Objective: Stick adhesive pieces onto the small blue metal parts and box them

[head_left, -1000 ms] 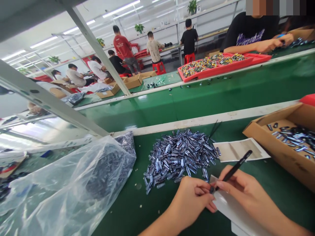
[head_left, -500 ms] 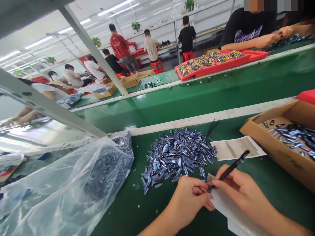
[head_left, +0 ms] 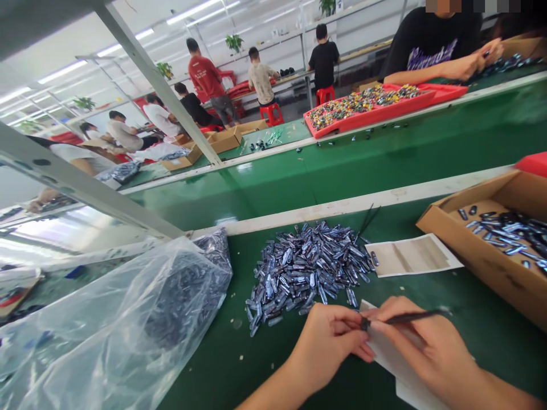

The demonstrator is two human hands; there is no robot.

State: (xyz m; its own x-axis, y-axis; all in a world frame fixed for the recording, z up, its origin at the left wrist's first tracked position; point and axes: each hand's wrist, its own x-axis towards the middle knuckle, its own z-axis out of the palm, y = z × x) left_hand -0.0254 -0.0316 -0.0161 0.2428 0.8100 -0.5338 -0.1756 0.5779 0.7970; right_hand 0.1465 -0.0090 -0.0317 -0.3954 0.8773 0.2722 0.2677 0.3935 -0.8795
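My left hand (head_left: 331,339) is closed in a pinch on a small dark piece (head_left: 364,323), mostly covered by the fingertips. In my right hand (head_left: 427,336) are slim black tweezers (head_left: 412,316), held like a pen, with the tip at that piece. The tweezers' rear end is blurred. Beneath the right hand lies a white sheet (head_left: 387,356), partly hidden by the fingers. Just beyond my hands spreads a heap of shiny blue-black elongated pieces (head_left: 305,270). A second sheet with grey-beige strips (head_left: 410,256) is to the heap's right, one small piece at its left end.
A clear plastic bag of similar pieces (head_left: 183,290) lies at left. At right stands a cardboard box (head_left: 482,273) with more pieces. Past the white ledge (head_left: 299,212) runs a green belt (head_left: 363,165). Across it are a red tray (head_left: 316,134) and a co-worker (head_left: 431,51).
The tweezers have swung from steeply raised to nearly flat, their rear end dropping to the right. My left hand stays almost in place. Across the belt, the co-worker's hands have shifted slightly.
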